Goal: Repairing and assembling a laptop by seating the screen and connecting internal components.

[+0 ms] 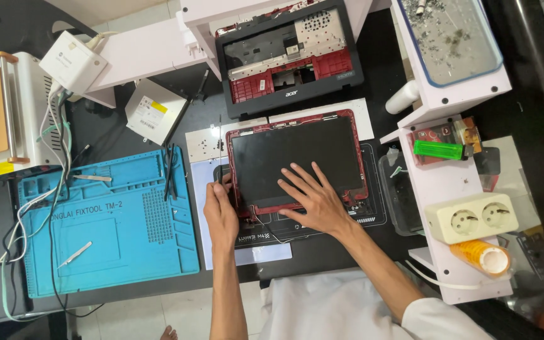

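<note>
A: Left to right, then. What lies at the far left?

B: A blue mat (105,220) with tweezers (74,254) on it, and white cables (14,236) trailing across its left edge. Just right of it, the left hand (221,214) sits at the left edge of the red-framed screen panel (297,160). Its fingers are curled tight around a thin dark tool, which stands against the frame edge.

A: And the right hand (316,201)?

B: Flat on the dark glass, fingers spread wide, gripping nothing. The panel lies face up at the centre of the bench; the red laptop base (289,60) lies beyond it.

A: What could go wrong?

B: In my judgement, levering too steeply at the edge could crack the glass, and downward palm pressure would add to that. A slip could nick the thin cable near the lower left corner. A socket block (471,217) stands well to the right.
</note>
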